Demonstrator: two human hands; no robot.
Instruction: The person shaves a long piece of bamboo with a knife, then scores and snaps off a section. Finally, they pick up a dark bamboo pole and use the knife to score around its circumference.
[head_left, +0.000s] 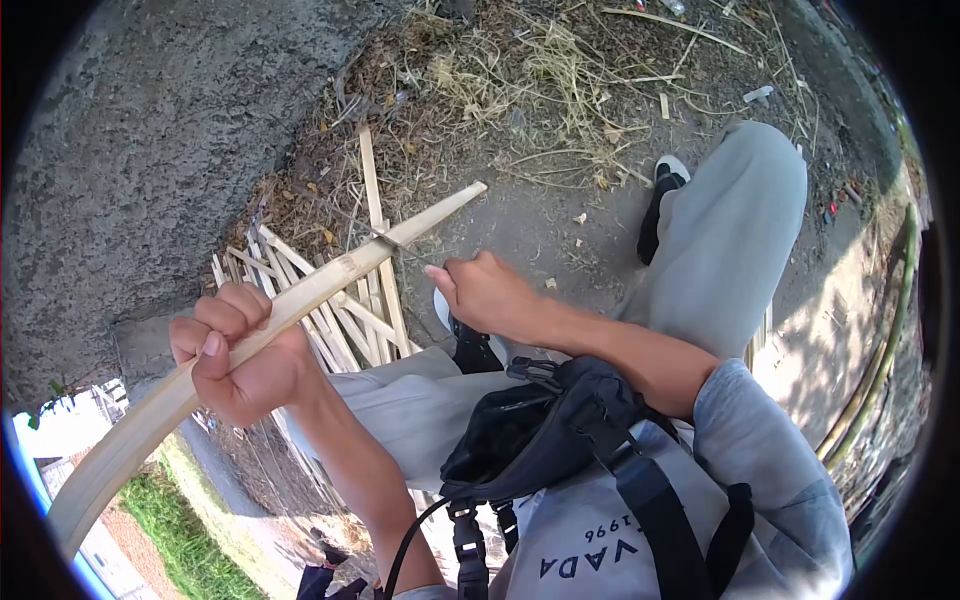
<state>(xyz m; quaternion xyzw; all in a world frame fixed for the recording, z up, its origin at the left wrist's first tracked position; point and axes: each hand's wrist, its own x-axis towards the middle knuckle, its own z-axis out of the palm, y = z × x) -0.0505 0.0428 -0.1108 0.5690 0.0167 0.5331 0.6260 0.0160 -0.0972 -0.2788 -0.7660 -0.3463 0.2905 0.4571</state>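
A long, pale wooden or bamboo strip [345, 268] runs diagonally from the lower left to a narrow tip near the centre. My left hand [240, 350] is wrapped round it. Across the strip, nearer its tip, lies a thin, dark, blade-like piece [388, 239]. My right hand [490, 293] is just right of the strip, apart from it, fingers curled and thumb pointing toward the blade-like piece. Whatever those fingers hold, if anything, is hidden from me. Beneath the strip, several thin slats [340, 325] lie in a loose pile, and one longer slat [370, 180] sticks out upward.
A rough grey concrete surface [180, 130] borders the left side. Dry fibres and shavings [540, 70] litter the ground ahead. My bent knee [745, 190] and a black waist bag [540, 430] are close by. Long green poles [885, 350] lie at the far right.
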